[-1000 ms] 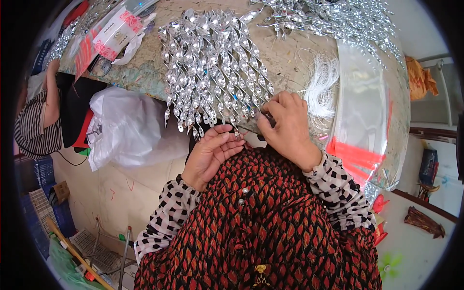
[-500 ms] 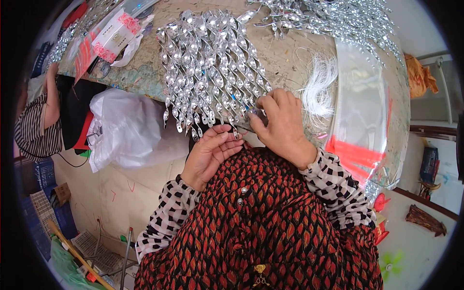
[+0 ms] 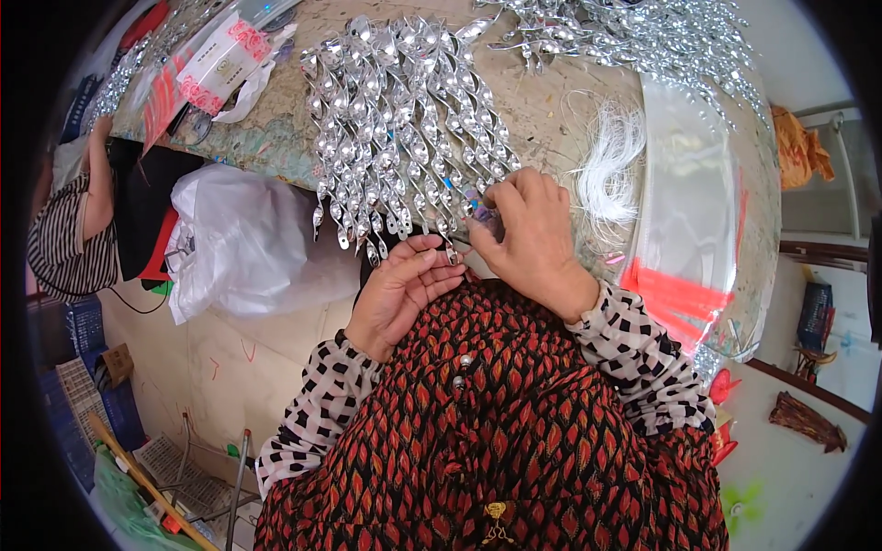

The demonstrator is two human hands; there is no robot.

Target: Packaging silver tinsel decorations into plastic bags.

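Silver spiral ornaments (image 3: 404, 119) lie side by side in row on table (image 3: 551, 119), lower ends overhanging near edge, likely for easy reach; right hand (image 3: 528, 239) over row's lower right end, grip pinched narrow on small piece there, piece too hidden to name; left hand (image 3: 400, 289) just below edge, palm up, fingers loosely curled, holding nothing visible, seemingly placed to catch or steady dangling tips; white thread tuft (image 3: 611, 170) and clear plastic sleeves (image 3: 684, 211) just right of working hand.
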